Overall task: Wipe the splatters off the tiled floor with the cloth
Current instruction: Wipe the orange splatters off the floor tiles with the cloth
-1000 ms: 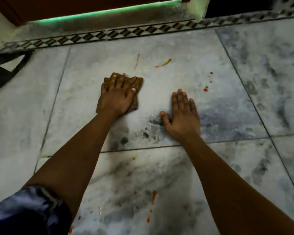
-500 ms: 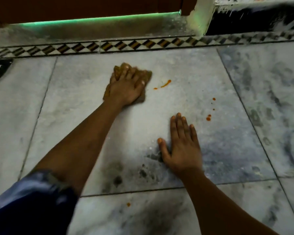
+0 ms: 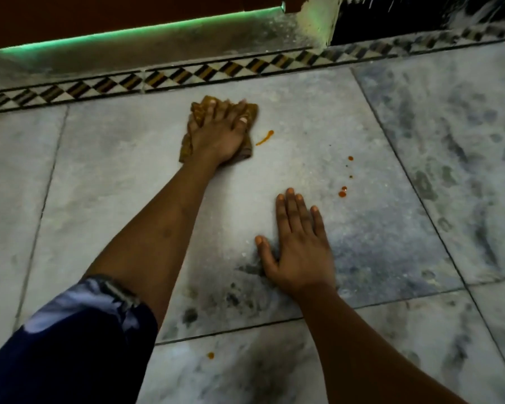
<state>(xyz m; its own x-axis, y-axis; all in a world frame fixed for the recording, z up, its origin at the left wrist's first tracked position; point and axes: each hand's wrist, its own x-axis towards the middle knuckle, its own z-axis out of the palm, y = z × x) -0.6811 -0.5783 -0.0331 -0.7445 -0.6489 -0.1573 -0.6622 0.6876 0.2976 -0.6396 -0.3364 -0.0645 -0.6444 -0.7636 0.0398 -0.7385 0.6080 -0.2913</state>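
Nearest you, one orange spot point(image 3: 210, 355) sits on the near marble tile point(image 3: 274, 374). Your right hand point(image 3: 298, 246) lies flat on the tiled floor point(image 3: 114, 176), fingers straight, holding nothing. Orange drops point(image 3: 343, 193) lie just beyond it. Farther out, your left hand point(image 3: 219, 132) presses the brown cloth point(image 3: 187, 144) to the floor, an orange streak point(image 3: 264, 137) just beside it. The patterned border point(image 3: 187, 75) runs beyond.
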